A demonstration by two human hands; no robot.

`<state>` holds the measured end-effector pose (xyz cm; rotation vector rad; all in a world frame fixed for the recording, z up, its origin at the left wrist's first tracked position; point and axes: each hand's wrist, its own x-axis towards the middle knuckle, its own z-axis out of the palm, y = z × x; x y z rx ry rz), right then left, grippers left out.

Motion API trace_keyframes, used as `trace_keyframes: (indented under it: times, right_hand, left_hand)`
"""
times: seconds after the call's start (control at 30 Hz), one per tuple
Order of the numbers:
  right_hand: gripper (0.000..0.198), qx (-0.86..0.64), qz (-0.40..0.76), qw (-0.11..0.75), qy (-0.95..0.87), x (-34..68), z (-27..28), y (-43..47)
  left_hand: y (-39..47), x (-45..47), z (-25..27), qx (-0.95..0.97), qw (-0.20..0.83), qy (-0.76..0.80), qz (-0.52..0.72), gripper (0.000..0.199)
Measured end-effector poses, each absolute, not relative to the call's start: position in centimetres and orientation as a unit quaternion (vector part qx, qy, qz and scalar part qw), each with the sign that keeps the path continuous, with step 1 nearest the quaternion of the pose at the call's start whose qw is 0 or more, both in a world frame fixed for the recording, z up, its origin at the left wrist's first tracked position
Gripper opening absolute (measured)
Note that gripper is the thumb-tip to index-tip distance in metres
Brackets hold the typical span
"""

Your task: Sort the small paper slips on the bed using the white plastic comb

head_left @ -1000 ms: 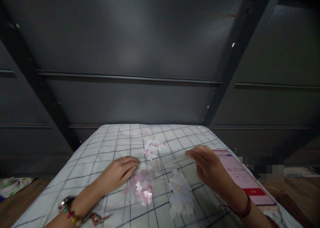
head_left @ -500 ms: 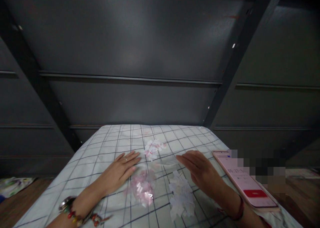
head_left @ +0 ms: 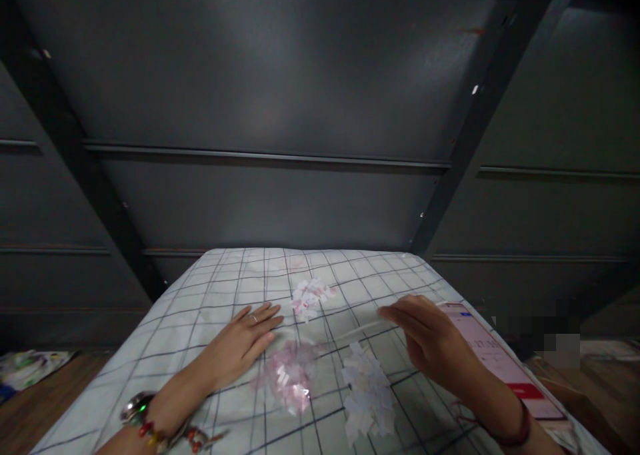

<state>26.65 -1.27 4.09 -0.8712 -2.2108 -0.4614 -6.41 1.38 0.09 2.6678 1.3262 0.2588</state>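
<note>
My left hand (head_left: 255, 332) lies flat on the checked cloth with its fingers spread, a ring on one of them. Close by its thumb rests a clear plastic bag (head_left: 290, 378) holding shiny pink pieces. A thin, see-through plastic strip (head_left: 357, 330) stretches from near the bag's top toward my right hand (head_left: 417, 328). The fingers of that hand are pinched together on the strip's end, raised near the phone. Below and between the hands sits a pile of white paper scraps (head_left: 369, 395). A smaller pile of white and pink scraps (head_left: 310, 298) lies farther back.
White cloth with dark grid lines (head_left: 235, 275) covers the table. A phone (head_left: 505, 368) with a timer lies at the right edge, partly behind my right hand. Dark metal panels (head_left: 280, 202) stand at the table's far end. Colourful packaging (head_left: 37, 368) lies at far left.
My right hand has moved right, over part of the phone, and the clear strip reaches farther with it. My left hand stays flat in the same place.
</note>
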Motion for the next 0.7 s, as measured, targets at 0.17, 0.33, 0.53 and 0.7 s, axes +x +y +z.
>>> trace_keyframes:
  times: [0.17,0.33,0.53,0.7]
  right_hand:
    - [0.046,-0.273,-0.173,0.369,-0.871,24.7,4.5,-2.2]
    - [0.045,-0.283,-0.186,0.385,-0.859,25.2,4.8,-2.0]
    - [0.043,-0.289,-0.214,0.374,-0.855,25.3,4.5,-1.6]
    - [0.046,-0.253,-0.196,0.361,-0.876,24.3,4.3,-2.4]
  left_hand:
    - [1.3,-6.4,0.1,0.889,0.070,0.444,0.091,0.038]
    - [1.2,-6.4,0.1,0.889,0.057,0.438,0.122,0.037]
    - [1.2,-6.3,0.1,0.883,0.043,0.458,0.095,0.040]
    - [1.3,-6.3,0.1,0.881,0.044,0.462,0.093,0.039]
